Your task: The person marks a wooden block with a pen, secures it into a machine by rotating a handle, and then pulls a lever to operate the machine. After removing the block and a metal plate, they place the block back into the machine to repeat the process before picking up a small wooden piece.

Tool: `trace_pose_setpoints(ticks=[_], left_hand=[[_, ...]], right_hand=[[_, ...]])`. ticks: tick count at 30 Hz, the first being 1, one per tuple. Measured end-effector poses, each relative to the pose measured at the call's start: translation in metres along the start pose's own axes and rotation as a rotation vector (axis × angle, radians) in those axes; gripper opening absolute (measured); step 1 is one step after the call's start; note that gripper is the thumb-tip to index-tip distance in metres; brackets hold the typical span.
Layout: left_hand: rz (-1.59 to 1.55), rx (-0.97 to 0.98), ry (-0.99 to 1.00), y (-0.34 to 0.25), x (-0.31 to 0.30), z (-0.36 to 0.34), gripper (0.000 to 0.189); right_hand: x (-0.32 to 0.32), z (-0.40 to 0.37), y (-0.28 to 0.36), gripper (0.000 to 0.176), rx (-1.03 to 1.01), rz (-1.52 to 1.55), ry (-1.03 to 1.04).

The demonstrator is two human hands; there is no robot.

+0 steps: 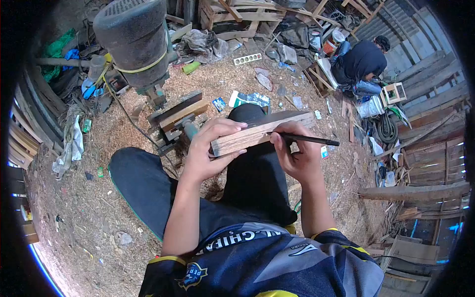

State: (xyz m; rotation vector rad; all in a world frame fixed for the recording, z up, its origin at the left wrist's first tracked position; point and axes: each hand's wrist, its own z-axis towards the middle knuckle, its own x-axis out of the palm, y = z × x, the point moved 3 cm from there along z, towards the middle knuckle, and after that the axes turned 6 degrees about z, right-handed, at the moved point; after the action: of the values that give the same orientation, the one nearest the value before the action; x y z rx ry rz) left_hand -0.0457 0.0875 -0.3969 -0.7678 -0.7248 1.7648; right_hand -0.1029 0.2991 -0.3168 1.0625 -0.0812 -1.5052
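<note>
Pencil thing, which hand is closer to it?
Right. The right hand grips the pencil, its tip on the wood block. The left hand holds the block's other end, not touching the pencil.

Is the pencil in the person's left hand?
No, the pencil is pinched in the right hand, its tip on the wooden block, which the left hand holds.

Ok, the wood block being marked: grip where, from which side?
Left end, from the left, hand wrapped across its narrow width, as the left hand does. The wood block is long and slim, and the right hand works a pencil on its right half, so probably leave that free.
</note>
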Motion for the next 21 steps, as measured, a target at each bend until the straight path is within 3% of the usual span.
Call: trace_pose_setpoints(ticks=[7, 13, 16, 19, 21], left_hand=[[0.017, 0.006, 0.0, -0.001, 0.001, 0.002, 0.05], [0.029, 0.008, -0.01, -0.003, 0.001, 0.002, 0.051], [0.032, 0.005, -0.009, -0.002, 0.001, 0.001, 0.052], [0.04, 0.019, -0.002, -0.003, 0.001, 0.001, 0.051], [0.046, 0.024, -0.003, -0.004, 0.0, 0.002, 0.051]], right_hand=[[-0.002, -0.006, -0.005, 0.014, 0.081, 0.08, -0.044], [-0.005, -0.005, -0.002, 0.015, -0.006, 0.035, 0.008], [-0.002, -0.006, -0.005, 0.015, 0.076, 0.09, -0.044], [-0.002, -0.004, -0.003, 0.014, -0.017, -0.049, -0.057], [-0.001, -0.01, -0.01, 0.013, 0.071, 0.054, -0.081]])
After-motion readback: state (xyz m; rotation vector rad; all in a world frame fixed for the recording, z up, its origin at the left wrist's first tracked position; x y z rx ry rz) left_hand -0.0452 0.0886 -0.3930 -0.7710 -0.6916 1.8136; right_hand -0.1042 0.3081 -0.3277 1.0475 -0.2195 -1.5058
